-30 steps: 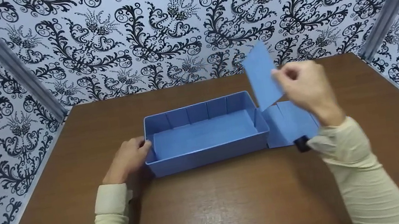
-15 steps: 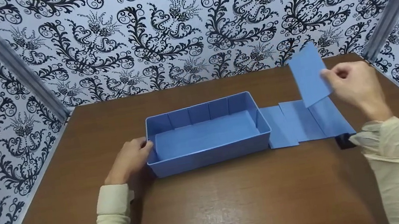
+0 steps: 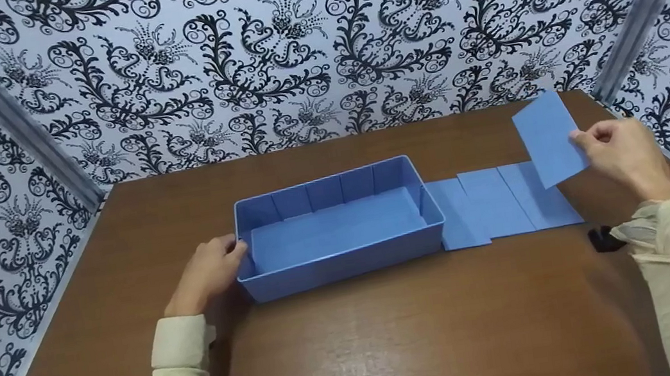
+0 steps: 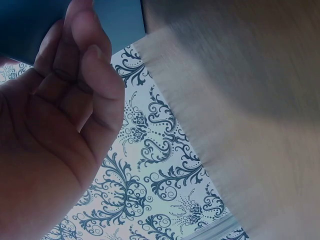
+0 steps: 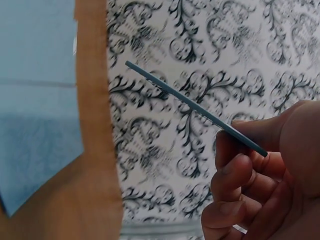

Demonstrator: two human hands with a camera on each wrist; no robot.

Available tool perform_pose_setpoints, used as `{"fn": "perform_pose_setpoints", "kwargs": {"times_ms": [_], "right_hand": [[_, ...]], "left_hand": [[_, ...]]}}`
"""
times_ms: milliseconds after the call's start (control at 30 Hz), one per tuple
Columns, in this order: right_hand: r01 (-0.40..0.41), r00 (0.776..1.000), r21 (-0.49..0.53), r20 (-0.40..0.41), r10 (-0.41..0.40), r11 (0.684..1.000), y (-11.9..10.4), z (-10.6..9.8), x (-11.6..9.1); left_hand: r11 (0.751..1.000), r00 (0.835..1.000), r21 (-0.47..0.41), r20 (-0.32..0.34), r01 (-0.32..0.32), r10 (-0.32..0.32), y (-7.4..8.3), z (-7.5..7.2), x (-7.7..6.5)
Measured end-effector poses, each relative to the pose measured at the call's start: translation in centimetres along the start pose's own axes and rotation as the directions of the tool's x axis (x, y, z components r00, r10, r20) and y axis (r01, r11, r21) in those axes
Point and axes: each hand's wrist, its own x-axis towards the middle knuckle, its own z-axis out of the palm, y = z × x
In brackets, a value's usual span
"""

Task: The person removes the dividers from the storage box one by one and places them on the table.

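A blue rectangular plastic box [image 3: 345,263], open on top, stands slightly askew on the brown table. My left hand [image 3: 208,269] grips its left end wall, thumb over the rim; the left wrist view shows the curled fingers beside the blue wall [image 4: 125,22]. Raised above the table at the right, a thin flat blue divider [image 3: 549,140] is pinched between thumb and fingers of my right hand [image 3: 625,156]. Seen edge-on in the right wrist view, this divider [image 5: 195,106] slants across. Three similar dividers lie flat in a row right of the box: one [image 3: 458,214], another [image 3: 495,202], a third [image 3: 540,194].
Patterned black-and-white panels [image 3: 305,56] enclose the brown table [image 3: 355,340] at the back and both sides. Vertical ribs line the box's far inner wall [image 3: 326,195]. A black wrist device [image 3: 606,239] sits at the right cuff.
My right hand has carried the divider rightward, away from the box, then lowered it somewhat. The dividers lying on the table have come into fuller view. My left hand stays on the box.
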Motion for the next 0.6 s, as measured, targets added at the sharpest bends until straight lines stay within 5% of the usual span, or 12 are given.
{"fn": "perform_pose_setpoints", "kwargs": {"times_ms": [300,600], "right_hand": [[0.003,1.0,-0.025,0.012,-0.002,1.0,3.7,0.3,0.2],[-0.051,0.997,0.002,0.057,0.051,0.999,6.6,0.5,-0.2]], "left_hand": [[0.997,0.997,0.051,-0.061,-0.054,0.057,0.0,0.1,0.2],[0.999,0.998,0.037,-0.04,-0.037,0.039,0.1,0.0,0.3]]}}
